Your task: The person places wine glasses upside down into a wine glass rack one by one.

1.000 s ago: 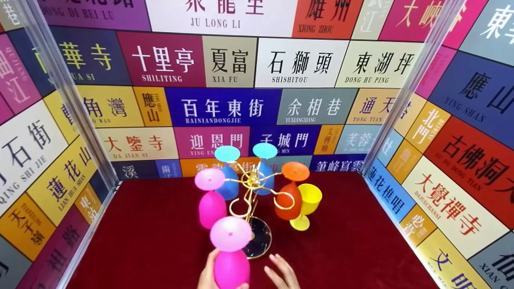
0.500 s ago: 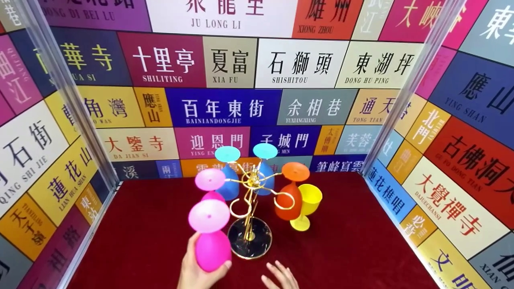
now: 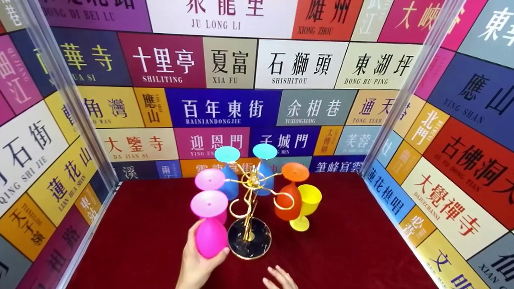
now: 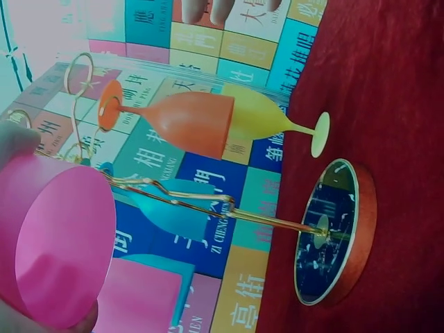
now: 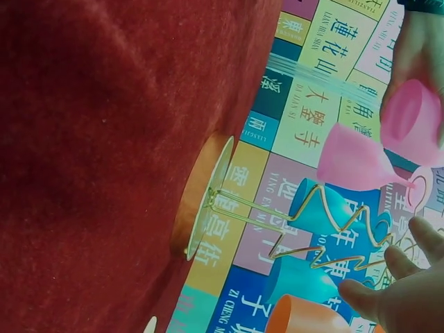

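**Near the front edge of the red cloth: hanging a pink goblet**

Your left hand point(image 3: 196, 261) grips the inverted pink goblet point(image 3: 211, 226) by its bowl, just left of the gold rack point(image 3: 249, 208). Your right hand point(image 3: 281, 279) hovers open, fingers relaxed, holding nothing. Judged step: racking. Next, you likely need to slide the stem into a free hook point(image 3: 239, 208).

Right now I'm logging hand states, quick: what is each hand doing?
Left hand: closed around the pink goblet, held upside down beside the gold rack.
Right hand: open, fingers relaxed, holding nothing.
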`<state>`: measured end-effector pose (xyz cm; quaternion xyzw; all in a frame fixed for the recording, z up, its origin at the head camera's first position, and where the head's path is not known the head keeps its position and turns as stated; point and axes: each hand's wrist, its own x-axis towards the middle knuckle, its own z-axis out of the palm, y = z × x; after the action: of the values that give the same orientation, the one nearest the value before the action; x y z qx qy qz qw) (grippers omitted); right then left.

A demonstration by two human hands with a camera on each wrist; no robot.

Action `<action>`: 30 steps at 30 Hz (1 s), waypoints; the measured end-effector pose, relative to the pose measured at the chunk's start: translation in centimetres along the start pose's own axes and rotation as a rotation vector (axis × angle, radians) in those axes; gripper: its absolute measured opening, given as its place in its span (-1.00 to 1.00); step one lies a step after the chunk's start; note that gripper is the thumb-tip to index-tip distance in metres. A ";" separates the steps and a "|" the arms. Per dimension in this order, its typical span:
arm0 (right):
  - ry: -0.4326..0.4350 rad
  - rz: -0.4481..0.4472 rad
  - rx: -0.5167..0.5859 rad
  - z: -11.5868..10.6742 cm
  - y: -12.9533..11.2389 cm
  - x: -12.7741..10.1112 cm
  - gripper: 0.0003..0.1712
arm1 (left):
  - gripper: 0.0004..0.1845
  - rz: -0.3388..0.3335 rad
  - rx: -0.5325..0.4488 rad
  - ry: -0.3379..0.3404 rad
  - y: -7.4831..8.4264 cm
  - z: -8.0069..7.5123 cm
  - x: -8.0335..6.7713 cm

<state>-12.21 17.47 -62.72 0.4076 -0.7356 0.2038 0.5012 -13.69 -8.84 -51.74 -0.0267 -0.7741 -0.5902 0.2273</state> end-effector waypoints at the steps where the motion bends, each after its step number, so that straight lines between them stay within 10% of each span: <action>1: 0.022 -0.046 0.005 0.2 0.2 0.1 -0.65 | -0.01 -0.005 0.001 0.000 -0.2 0.1 0.2; 5: 0.092 -0.150 -0.001 0.6 0.6 0.3 -0.68 | 0.00 -0.026 0.040 0.019 -0.6 0.5 0.7; 30: 0.178 -0.052 0.002 3.6 1.2 -4.8 -0.69 | -0.01 -0.035 0.060 -0.033 -0.4 3.3 3.0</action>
<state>-14.43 17.48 -68.44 0.4073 -0.6773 0.2267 0.5692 -17.57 -6.58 -51.62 -0.0162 -0.7955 -0.5701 0.2047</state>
